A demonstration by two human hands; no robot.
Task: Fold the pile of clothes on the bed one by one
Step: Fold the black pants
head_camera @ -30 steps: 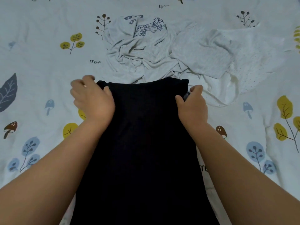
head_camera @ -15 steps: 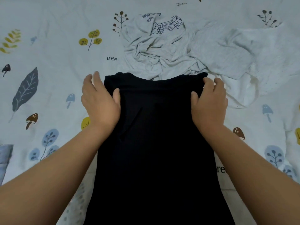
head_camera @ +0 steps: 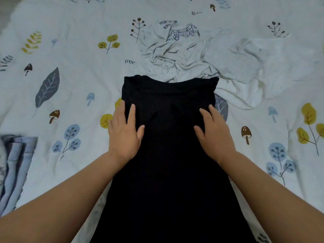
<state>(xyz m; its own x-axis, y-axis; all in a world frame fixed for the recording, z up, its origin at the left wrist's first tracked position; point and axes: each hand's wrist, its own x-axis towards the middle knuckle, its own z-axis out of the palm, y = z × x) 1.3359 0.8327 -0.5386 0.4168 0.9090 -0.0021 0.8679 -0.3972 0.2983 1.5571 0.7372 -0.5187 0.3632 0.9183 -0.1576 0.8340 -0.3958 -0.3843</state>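
The left hand (head_camera: pixel 125 133) lies flat on the left edge of a black garment (head_camera: pixel 168 155), fingers straight and spread, pointing toward 12 o'clock. The right hand (head_camera: pixel 213 133) mirrors it on the right edge, also flat and unclenched, pressing rather than gripping.

Half a second ago both hands sat higher, at the garment's far corners; 1 second ago their fingers were curled around those corners. Now they have let go and slid back toward 6 o'clock, palms down. This suggests the far end has been laid in place and the hands are smoothing the cloth, so the first folds look set and a fold along its length probably comes next.

The black garment lies as a long narrow strip in the centre of the bed, running from 6 o'clock up to the middle of the view, on a pale sheet printed with leaves and mushrooms (head_camera: pixel 70 85). Just beyond its far edge, at 12 o'clock, waits the pile of light grey clothes (head_camera: pixel 184 55), still crumpled and unfolded. At 8 o'clock lies striped bluish fabric (head_camera: pixel 14 163).
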